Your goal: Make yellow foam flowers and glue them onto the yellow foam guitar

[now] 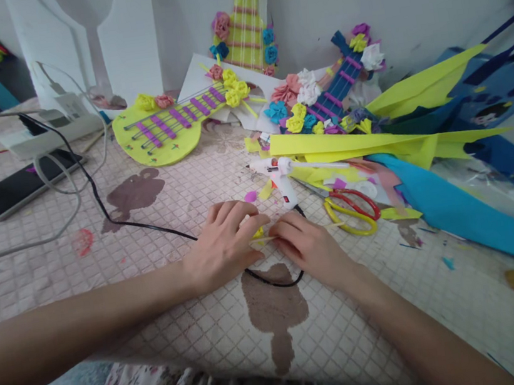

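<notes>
Near the middle of the table, my left hand (225, 242) is closed at the fingertips around a small yellow paper piece (258, 233), which its fingers partly cover. A thin pale stick (334, 225) runs from that piece through the pinched fingers of my right hand (309, 245) and sticks out to the right. Just beyond my right hand lies a white glue gun (284, 184), its nozzle toward the left. Red and yellow handled scissors (354, 208) rest to its right. The black cord (147, 224) passes beneath my hands.
Behind stand paper guitars (159, 133) with crepe flowers. A phone (19, 186) and a power strip (55, 134) with cables are at left. Yellow strips (354, 142) and blue paper (467, 209) spread across the right. Small scraps lie around the glue gun.
</notes>
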`<state>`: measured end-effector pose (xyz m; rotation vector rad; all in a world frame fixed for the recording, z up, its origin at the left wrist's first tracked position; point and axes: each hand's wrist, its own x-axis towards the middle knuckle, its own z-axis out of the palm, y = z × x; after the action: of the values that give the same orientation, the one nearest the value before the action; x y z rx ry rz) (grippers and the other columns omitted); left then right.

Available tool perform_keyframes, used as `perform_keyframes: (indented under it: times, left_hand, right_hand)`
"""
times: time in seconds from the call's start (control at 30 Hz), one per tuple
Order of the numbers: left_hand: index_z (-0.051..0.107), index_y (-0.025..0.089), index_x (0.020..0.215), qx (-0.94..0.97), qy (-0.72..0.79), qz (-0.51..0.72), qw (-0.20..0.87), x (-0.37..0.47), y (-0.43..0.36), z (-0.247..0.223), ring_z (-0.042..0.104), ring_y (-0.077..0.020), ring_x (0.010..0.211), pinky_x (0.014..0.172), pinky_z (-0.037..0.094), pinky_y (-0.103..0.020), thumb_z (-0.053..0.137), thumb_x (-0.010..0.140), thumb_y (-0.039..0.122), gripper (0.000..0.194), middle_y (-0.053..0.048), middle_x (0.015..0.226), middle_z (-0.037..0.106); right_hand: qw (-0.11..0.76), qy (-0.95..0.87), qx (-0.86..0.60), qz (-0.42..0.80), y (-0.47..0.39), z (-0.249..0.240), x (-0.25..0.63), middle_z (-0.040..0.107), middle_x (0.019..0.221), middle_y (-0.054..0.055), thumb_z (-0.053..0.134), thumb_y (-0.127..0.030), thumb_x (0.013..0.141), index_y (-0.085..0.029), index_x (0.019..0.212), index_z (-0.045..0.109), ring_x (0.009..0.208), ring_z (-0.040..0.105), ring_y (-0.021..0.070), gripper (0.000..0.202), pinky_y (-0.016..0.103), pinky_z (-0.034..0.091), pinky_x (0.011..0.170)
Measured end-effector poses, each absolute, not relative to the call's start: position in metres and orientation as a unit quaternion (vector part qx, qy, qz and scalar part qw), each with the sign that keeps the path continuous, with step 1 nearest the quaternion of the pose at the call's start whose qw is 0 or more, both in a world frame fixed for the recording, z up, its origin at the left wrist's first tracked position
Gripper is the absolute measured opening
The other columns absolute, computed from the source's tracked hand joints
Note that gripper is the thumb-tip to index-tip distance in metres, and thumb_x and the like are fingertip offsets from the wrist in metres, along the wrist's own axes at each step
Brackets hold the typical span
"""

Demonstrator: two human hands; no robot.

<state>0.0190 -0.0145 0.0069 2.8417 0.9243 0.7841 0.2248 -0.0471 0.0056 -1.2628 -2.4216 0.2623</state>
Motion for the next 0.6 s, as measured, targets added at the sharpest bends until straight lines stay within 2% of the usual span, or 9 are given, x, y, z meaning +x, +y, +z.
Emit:
perform_keyframes:
  times: [0.3,0.43,0.6]
  left_hand:
    - [0.047,0.019,0.108,0.925,0.278,0.257,-0.027,0.0219,-0.0157,-0.0013,0.049,-0.022,0.094,0.084,0.035,-0.04,0.05,0.086,0.017,0.022,-0.006,0.099,0.058]
    - [0.048,0.019,0.105,0.929,0.269,0.252,-0.024,0.0212,-0.0155,-0.0015,0.049,-0.0216,0.096,0.086,0.034,-0.041,0.049,0.085,0.013,0.021,-0.005,0.097,0.058]
    - [0.048,0.018,0.106,0.927,0.272,0.258,-0.026,0.0154,-0.0154,0.0022,0.05,-0.0215,0.098,0.087,0.035,-0.041,0.048,0.086,0.014,0.02,-0.005,0.101,0.059]
  right_hand:
    - [0.19,-0.867,-0.451,0.092,-0.0476,-0.0003,0.2209,0.058,0.091,0.007,0.041,-0.02,0.092,-0.018,0.096,0.055,0.084,0.057,0.0179,0.015,0.032,0.05,0.073]
    - [0.185,-0.867,-0.455,0.085,-0.0484,0.0007,0.221,0.058,0.092,0.007,0.041,-0.018,0.091,-0.018,0.095,0.054,0.084,0.057,0.0179,0.014,0.031,0.049,0.072]
    - [0.18,-0.866,-0.461,0.077,-0.0482,0.0026,0.2222,0.059,0.09,0.006,0.042,-0.017,0.089,-0.019,0.093,0.055,0.082,0.058,0.0176,0.014,0.03,0.049,0.069]
